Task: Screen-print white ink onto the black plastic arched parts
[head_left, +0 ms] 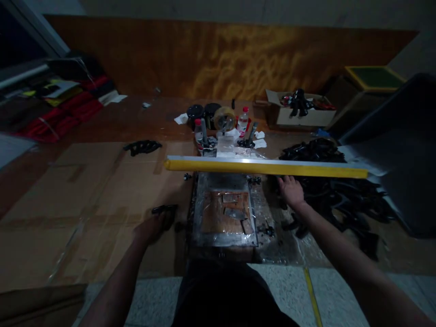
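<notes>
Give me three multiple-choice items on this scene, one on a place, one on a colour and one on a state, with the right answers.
1. Where does the heap of black parts lie in relation to the metal-edged frame?
A. Left of it
B. Right of it, by the right hand
C. Inside it

2. What colour is the front face of the long bar?
A. Red
B. Yellow
C. Green

3. What is the left hand doing?
A. Holding a small black piece
B. Resting on the long bar
C. Lying open inside the frame

1. B: the heap spreads out on the frame's right, around the right hand.
2. B: the face shows yellow below a pale metal top edge.
3. A: the black piece sticks out from the fingers.
</notes>
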`<state>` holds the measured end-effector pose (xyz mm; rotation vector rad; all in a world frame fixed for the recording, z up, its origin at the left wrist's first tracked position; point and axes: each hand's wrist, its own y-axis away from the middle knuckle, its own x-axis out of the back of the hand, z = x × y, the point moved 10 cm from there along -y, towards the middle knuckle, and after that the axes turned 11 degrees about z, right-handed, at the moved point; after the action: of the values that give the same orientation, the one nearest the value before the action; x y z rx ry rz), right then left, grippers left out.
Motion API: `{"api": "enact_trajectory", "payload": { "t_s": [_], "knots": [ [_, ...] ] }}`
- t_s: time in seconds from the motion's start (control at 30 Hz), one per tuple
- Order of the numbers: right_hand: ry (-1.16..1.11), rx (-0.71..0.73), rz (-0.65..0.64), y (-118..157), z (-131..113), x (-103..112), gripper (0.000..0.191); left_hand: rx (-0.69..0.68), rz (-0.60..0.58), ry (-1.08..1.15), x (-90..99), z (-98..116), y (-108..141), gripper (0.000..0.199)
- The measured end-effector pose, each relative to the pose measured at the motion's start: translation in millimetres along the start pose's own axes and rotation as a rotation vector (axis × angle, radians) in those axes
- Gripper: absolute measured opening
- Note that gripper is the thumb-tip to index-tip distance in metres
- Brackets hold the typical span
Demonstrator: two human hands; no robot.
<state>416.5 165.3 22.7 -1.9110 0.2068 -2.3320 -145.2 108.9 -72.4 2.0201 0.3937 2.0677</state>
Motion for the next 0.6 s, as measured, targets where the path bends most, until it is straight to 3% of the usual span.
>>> {"api": "enact_trajectory", "payload": {
  "t_s": [0.1, 0.17, 0.27, 0.33, 0.4, 0.5, 0.6],
  "knots": [
    [-0.343, -0.059, 0.15, 7, -27, 30, 0.027, 0.172, 0.043, 0.073, 32.6, -4, -3, 0.052],
    [-0.647, -0.091, 0.177, 15, -61, 41, 0.022, 0.227, 0.159, 0.228, 71.8, 9, -9, 0.055],
    [-0.954, 0.04, 0.153, 32, -133, 51, 0.02, 0.07, 0.431, 0.738, 153.2, 66, -14, 0.053],
    [-0.969, 0.178, 0.126, 44, -173, 54, 0.027, -0.025, 0.604, 1.123, 205.8, 100, -6, 0.046],
    [-0.862, 0.278, 0.095, 54, -196, 52, 0.035, -0.154, 0.65, 1.366, 241.9, 136, 6, 0.041],
    [-0.643, 0.371, 0.034, 64, -211, 46, 0.043, -0.239, 0.626, 1.52, 261.6, 168, 21, 0.042],
    [-0.578, 0.345, -0.063, 69, -207, 38, 0.041, -0.165, 0.583, 1.499, 244.9, 165, 30, 0.051]
  ]
}}
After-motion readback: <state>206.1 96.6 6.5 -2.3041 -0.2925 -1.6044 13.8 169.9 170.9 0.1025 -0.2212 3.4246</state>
